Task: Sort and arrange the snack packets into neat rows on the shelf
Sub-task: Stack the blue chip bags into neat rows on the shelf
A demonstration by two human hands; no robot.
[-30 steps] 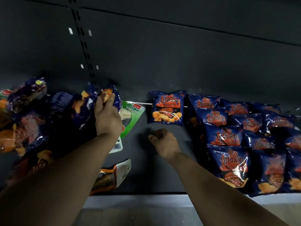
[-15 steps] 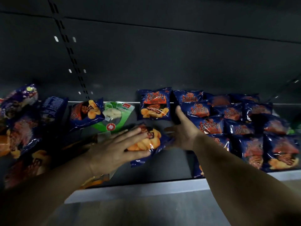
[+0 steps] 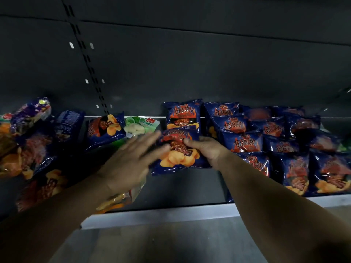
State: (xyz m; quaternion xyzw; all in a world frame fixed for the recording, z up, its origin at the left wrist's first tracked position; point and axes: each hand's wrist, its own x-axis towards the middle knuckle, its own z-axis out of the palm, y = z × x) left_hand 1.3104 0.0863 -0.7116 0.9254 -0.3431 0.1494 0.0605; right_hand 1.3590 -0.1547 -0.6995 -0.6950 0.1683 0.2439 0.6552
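Nearest to us ran the pale grey front lip of the shelf (image 3: 171, 215), with our two bare forearms reaching over it. Our left hand (image 3: 131, 164) lay with its fingers straight and spread, the tips touching the left edge of the glossy dark blue snack packet printed with orange puffs (image 3: 178, 154); its grip held nothing. Our right hand (image 3: 207, 149) had its grip clamped on the packet's right side, thumb on the printed face and fingers behind it, as far as we could tell.

That packet sat on the bare dark strip of shelf, its top edge overlapping the bottom of an upright dark blue packet of the same print (image 3: 183, 115) at the back. We judged it light, air-puffed and soft, its film slick and crinkly and its contents easily crushed. We judged it best taken lightly by a side seam or top seal rather than squeezed across the middle.

To the right, the overlapping rows of matching blue packets (image 3: 281, 145) were already lined up, just beside our right wrist. To the left lay a loose jumble of mixed packets (image 3: 38, 141), among them a green and white packet (image 3: 140, 126) and a tilted blue packet with orange puffs (image 3: 104, 130). Behind everything rose the dark back panel with its slotted upright (image 3: 89, 63).
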